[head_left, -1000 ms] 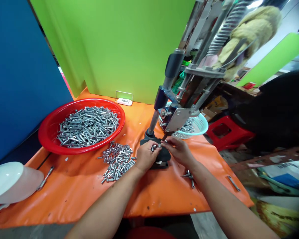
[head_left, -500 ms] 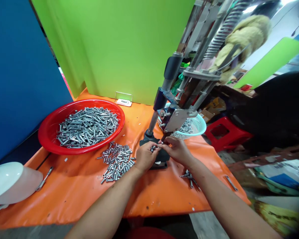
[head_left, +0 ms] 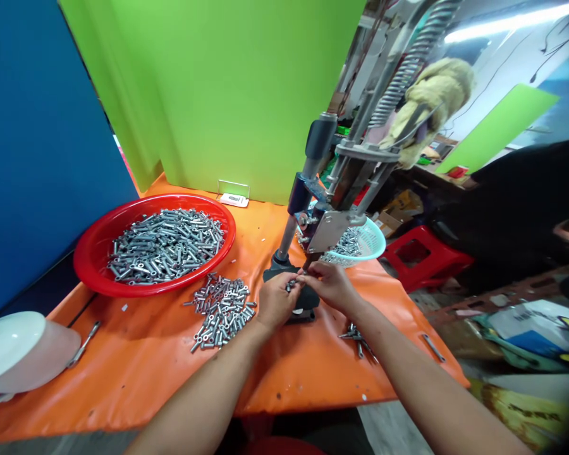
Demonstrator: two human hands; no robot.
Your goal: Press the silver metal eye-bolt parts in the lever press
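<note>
Both hands meet at the base of a hand press with a long spring. My left hand is closed, with small metal bolts showing between thumb and fingers. My right hand pinches with its fingertips just under the press head, touching the left fingers; what it pinches is too small and hidden to make out. A loose pile of ring-ended metal bolts lies left of my left hand. Beside my right forearm sits a smaller heap of metal pieces.
A red basin full of bolts stands at the left on the orange table cover. Behind the press is a pale blue basket with more metal parts. A white lidded container and a wrench lie toward the sides. A person in dark clothes is at right.
The camera view has turned slightly, so the press appears a little further left and lower. Both hands stay together at the press base, with hardly any change in grip.
</note>
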